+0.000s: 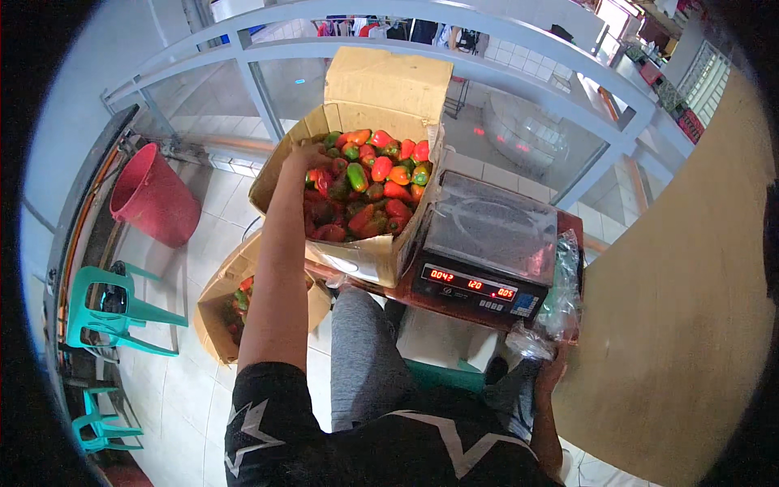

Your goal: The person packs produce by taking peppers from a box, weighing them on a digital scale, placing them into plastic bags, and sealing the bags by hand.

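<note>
Lying just rightward of left hand [303, 156], glossy red-green rounded peppers [381, 169]; farther right hand [552, 372] beside crumpled clear plastic bag [531, 344], can't tell either grip.

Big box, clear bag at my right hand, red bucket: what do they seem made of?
Big box: cardboard by its look, matte tan, with creased, folding flaps. Clear bag: probably thin plastic film, glossy, crinkled and see-through. Red bucket: likely moulded plastic, its colour fairly even, its finish rather dull; painted metal stays possible.
</note>
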Demonstrator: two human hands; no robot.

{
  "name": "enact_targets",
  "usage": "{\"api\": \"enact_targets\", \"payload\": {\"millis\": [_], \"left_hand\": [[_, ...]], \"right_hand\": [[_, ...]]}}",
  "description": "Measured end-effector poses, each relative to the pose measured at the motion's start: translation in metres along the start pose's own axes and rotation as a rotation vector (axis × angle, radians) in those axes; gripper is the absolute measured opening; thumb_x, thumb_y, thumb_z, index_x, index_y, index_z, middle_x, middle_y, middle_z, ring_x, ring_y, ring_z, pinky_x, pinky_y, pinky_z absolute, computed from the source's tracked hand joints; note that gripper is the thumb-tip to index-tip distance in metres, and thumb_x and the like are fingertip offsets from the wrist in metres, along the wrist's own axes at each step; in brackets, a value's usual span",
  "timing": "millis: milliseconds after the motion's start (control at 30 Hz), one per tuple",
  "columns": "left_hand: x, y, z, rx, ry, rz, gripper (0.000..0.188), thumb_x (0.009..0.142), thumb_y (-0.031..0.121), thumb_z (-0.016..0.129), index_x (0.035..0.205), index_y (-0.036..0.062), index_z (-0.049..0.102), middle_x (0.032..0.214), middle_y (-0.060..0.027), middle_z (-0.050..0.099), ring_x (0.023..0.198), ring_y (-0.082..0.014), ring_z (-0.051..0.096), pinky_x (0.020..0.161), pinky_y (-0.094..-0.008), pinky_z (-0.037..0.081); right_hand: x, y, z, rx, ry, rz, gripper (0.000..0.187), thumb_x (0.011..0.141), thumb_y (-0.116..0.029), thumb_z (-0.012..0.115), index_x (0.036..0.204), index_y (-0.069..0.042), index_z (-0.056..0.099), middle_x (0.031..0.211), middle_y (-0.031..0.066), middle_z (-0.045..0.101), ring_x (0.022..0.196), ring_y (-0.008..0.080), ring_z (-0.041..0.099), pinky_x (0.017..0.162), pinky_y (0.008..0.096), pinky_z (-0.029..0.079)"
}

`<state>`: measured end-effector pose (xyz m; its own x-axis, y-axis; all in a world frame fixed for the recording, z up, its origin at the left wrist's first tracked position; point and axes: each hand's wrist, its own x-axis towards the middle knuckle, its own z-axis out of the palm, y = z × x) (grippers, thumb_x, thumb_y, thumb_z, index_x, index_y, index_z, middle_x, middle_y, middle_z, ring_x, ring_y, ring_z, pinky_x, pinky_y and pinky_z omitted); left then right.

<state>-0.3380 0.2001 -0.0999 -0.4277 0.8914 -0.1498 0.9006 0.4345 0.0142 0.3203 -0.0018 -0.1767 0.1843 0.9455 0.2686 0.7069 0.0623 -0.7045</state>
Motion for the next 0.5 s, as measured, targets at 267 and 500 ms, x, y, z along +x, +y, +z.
{"api": "enact_targets", "payload": {"millis": [267,500], "left_hand": [[-0.031,0.018,-0.018,-0.463,-0.327,0.112,0.049,0.058,0.043,0.072,0.097,0.0158,0.061,0.100,-0.0088,0.060,0.087,-0.0253,0.057,0.073,-0.0393,0.048],[-0.070,-0.030,-0.019,-0.674,-0.342,0.139,0.044,0.062,0.028,0.073,0.098,0.0107,0.055,0.087,-0.0027,0.057,0.074,-0.0136,0.053,0.053,-0.0304,0.045]], "right_hand": [[-0.008,0.037,-0.007,-0.030,-0.053,0.193,0.040,0.075,0.003,0.039,0.114,0.008,0.045,0.107,0.0175,0.053,0.098,0.0249,0.051,0.089,0.0318,0.036],[0.003,0.009,0.007,-0.001,0.054,-0.039,0.038,0.077,0.001,0.042,0.114,0.005,0.045,0.109,0.0181,0.053,0.106,0.0286,0.048,0.094,0.0356,0.033]]}}
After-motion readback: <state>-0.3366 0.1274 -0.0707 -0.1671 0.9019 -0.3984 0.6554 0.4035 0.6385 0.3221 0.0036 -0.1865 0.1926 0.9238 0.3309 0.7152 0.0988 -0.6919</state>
